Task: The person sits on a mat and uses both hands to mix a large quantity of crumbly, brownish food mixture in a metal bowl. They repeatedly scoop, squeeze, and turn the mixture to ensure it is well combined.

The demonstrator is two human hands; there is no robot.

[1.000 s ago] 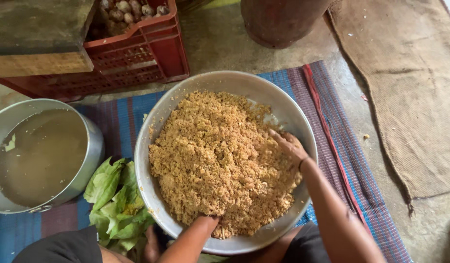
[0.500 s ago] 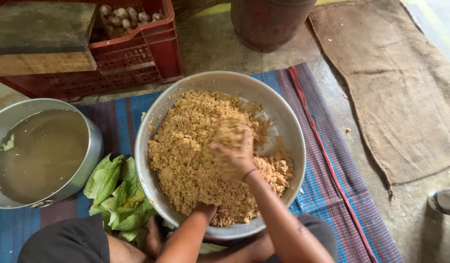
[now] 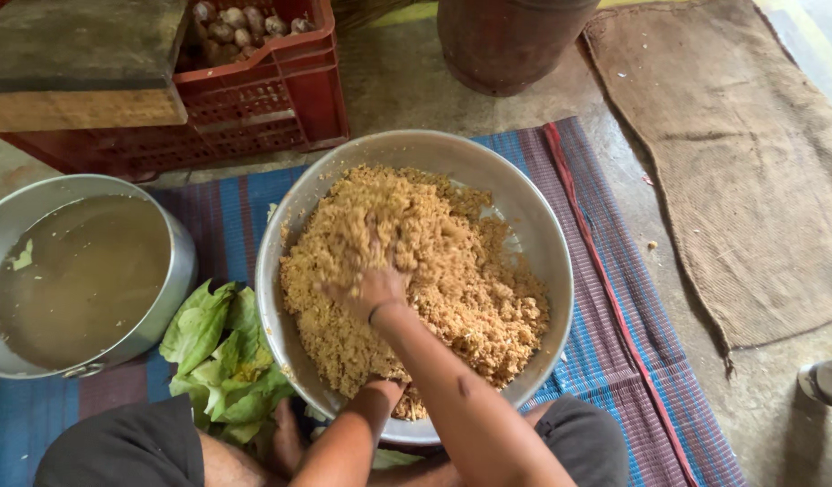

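Note:
A wide metal bowl (image 3: 542,234) sits on a striped mat and holds a heap of brown crumbly mixture (image 3: 470,298). My right hand (image 3: 373,287) lies palm-down on the left of the heap. Its fingers are spread and coated in crumbs, pushed into the mixture. My left hand (image 3: 382,390) is at the bowl's near edge, and its fingers are sunk in the mixture and hidden. Both forearms come in from the bottom of the view.
A round metal pot of murky liquid (image 3: 78,275) stands to the left. Green leaves (image 3: 219,356) lie between pot and bowl. Behind are a red crate (image 3: 263,99) of pale roots, a wooden block (image 3: 78,68), a dark barrel (image 3: 511,41) and a brown sack mat (image 3: 749,162).
My right hand has swept from the bowl's right rim across the heap to its left side, dragging mixture with it. My left hand has stayed at the near edge.

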